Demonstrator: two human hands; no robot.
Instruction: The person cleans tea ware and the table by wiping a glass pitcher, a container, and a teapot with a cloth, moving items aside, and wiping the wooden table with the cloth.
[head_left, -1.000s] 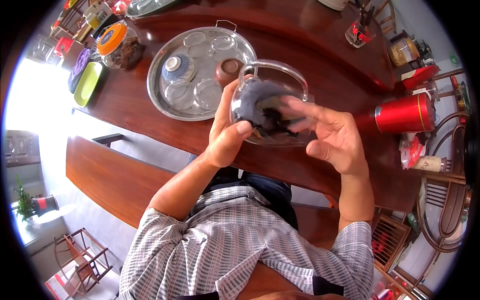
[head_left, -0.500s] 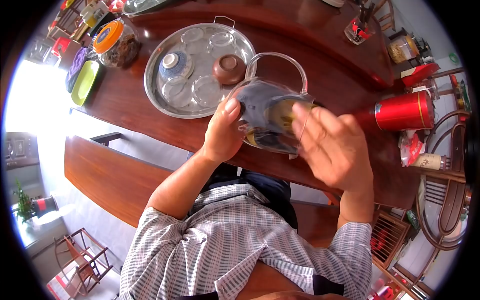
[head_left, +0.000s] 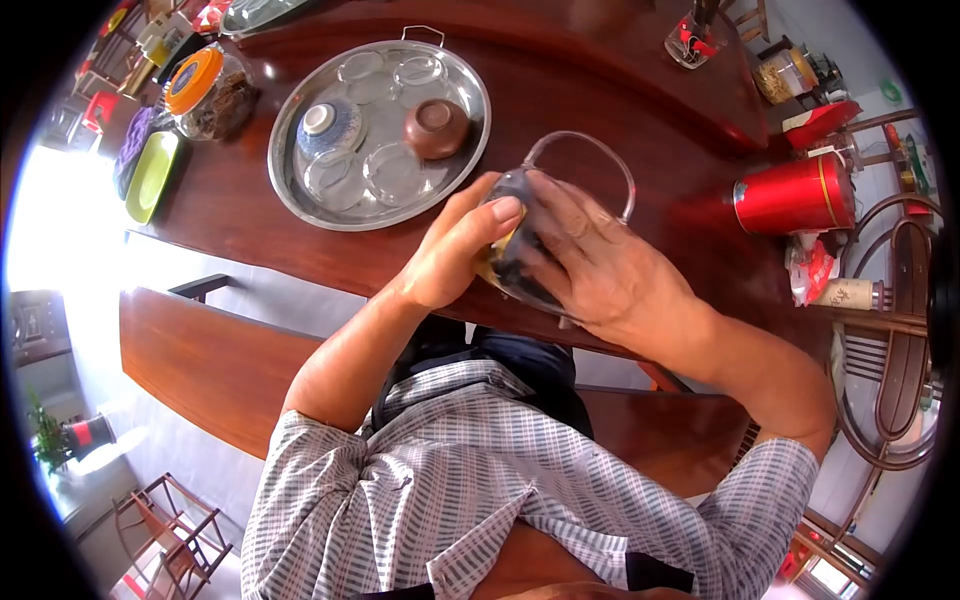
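A clear glass pot (head_left: 528, 290) with a looped handle is held tilted over the table edge. Something dark grey and black, with a little yellow, shows in or against it; I cannot make out what it is. My left hand (head_left: 452, 250) grips the pot from the left, thumb on the near side. Across its right side lies my right hand (head_left: 605, 260), fingers stretched out, partly blurred, and covering much of the pot. To the left, a round metal tray (head_left: 284, 185) holds several clear glasses, an upturned blue-white bowl (head_left: 330, 128) and an upturned brown cup (head_left: 436, 128).
An orange-lidded jar (head_left: 212, 95) and a green dish (head_left: 153, 178) stand at the table's left. A red canister (head_left: 795, 193) is on the right, with a glass holder (head_left: 692, 42) behind. A wooden bench (head_left: 215, 360) is below left.
My right hand has moved left and now lies over the pot, hiding more of it. The pot has turned between my hands. The whole view has shifted slightly.
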